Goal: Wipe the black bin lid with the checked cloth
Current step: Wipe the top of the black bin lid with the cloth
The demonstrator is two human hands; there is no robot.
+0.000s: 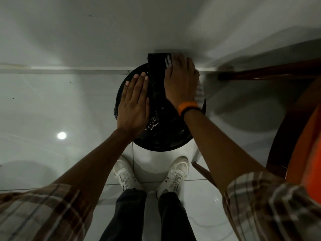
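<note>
Plaid sleeves (40, 211) nearest, dark trousers and white shoes (126, 173) below on the tiled floor (52, 105). Beyond the shoes, black bin lid (161, 134) against the wall, speckled with pale flecks; left hand (132, 106) flat on its left side, fingers (137, 84) straight and together, grasping nothing. Right hand (180, 80), orange wristband (187, 107) on the wrist, pressed on the checked cloth (199, 92) at the lid's far right, fingers spread over it.

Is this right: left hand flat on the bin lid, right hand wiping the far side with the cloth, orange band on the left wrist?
Not quite: in the head view the orange band is on the right hand's wrist. The rest stands.
</note>
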